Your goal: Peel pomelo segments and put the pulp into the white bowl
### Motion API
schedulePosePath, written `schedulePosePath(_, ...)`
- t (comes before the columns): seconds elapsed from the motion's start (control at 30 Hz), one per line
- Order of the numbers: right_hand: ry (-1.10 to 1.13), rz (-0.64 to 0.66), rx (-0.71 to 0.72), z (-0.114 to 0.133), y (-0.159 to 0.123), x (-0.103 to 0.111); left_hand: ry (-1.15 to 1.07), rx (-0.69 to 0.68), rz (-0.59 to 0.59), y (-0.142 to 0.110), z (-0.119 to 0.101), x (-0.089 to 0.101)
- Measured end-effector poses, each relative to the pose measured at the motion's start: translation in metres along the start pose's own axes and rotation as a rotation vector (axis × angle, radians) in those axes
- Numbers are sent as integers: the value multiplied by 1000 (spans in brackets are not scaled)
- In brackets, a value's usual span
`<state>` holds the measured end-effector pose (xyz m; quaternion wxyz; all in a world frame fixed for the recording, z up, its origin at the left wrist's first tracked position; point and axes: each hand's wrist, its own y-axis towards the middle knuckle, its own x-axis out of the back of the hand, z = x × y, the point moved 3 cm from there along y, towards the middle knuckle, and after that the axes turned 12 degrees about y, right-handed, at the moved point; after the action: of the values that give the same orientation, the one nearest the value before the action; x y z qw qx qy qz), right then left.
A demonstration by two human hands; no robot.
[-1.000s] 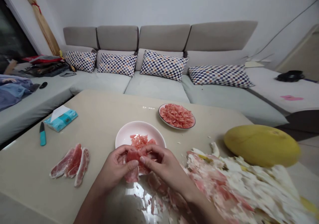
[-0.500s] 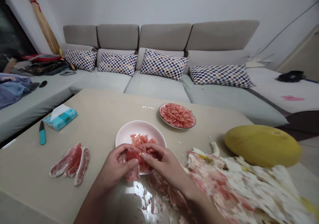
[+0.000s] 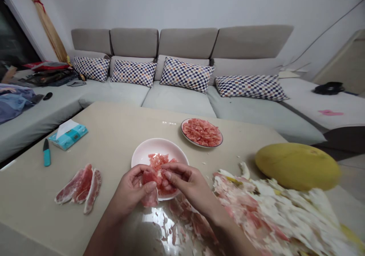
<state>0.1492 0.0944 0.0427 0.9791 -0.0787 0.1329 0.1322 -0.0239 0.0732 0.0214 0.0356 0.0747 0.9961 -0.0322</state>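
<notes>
My left hand [image 3: 131, 190] and my right hand [image 3: 186, 182] meet over the near rim of a pink bowl [image 3: 148, 151], both pinched on one red pomelo segment [image 3: 150, 182]. Its loose membrane hangs below my left thumb. The bowl holds a few torn pieces of red flesh. Behind it, a plate [image 3: 202, 132] is heaped with more red flesh. Three unpeeled segments [image 3: 79, 185] lie on the table to the left.
A big heap of white and pink peel [image 3: 273, 214] covers the table's right side, with a whole yellow pomelo [image 3: 298, 165] behind it. A tissue pack [image 3: 67, 134] and a teal-handled knife [image 3: 46, 157] lie far left. A grey sofa [image 3: 182, 96] with checked cushions stands behind the table.
My right fingers have shifted slightly leftward on the segment; both hands stay over the bowl's near rim. The view has drifted a little.
</notes>
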Motion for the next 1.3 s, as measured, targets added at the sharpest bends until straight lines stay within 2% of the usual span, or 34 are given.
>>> schedulePosePath(0.17,45,7,-17,1,-1,1,26,16,-19,-1,1,2)
schedulePosePath(0.37,132,-4,-32,-1,1,3,-12,51,18,-3,0,1)
schedulePosePath(0.53,89,-49,24,-2,2,6,-29,49,-19,-4,-1,2)
schedulePosePath(0.67,58,-28,26,0,1,6,-77,56,-2,-4,1,2)
schedulePosePath(0.87,-91,72,-29,3,-3,-1,-102,57,14,-6,3,2)
schedulePosePath(0.97,-145,62,-38,1,-3,-2,-108,56,58,-6,4,1)
schedulePosePath(1.07,-154,44,-42,-1,-3,-1,-104,64,96,-6,4,-1)
schedulePosePath(1.3,-113,65,-36,1,-2,-1,-66,68,78,-5,5,0)
